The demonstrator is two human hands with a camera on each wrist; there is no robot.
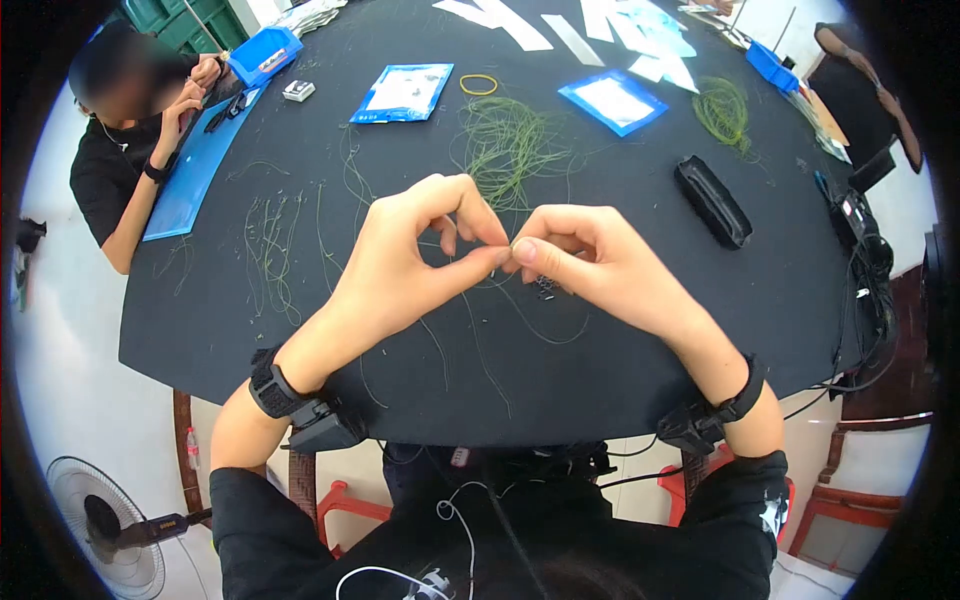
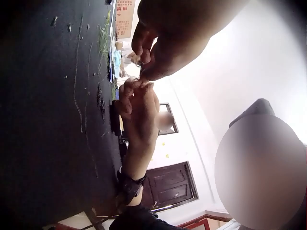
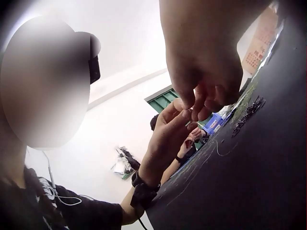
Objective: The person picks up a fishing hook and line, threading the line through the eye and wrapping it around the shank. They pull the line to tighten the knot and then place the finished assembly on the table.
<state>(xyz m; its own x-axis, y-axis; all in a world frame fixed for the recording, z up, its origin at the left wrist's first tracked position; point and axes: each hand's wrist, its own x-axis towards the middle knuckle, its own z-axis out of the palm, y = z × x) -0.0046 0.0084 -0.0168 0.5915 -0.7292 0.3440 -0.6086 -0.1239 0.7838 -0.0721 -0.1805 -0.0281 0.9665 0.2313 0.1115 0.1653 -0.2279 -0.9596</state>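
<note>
My left hand (image 1: 410, 250) and right hand (image 1: 610, 260) meet fingertip to fingertip over the middle of the table, thumb against index finger on each. Between them they pinch a thin green line, mostly hidden by the fingers; I cannot tell what small piece, if any, is with it. In the right wrist view, a pile of small dark metal bits (image 3: 248, 116) lies on the table beyond the hands. A loose tangle of green line (image 1: 512, 150) is spread just past the fingers. Single strands of line (image 1: 480, 350) trail over the tabletop nearer my body.
Strands with tiny pieces (image 1: 270, 250) lie at the left. Two blue-and-white packets (image 1: 405, 92), a yellow ring (image 1: 478, 84), another green coil (image 1: 722, 112) and a black case (image 1: 712, 200) lie farther back. Another person (image 1: 130, 150) sits left beside a blue board (image 1: 195, 185).
</note>
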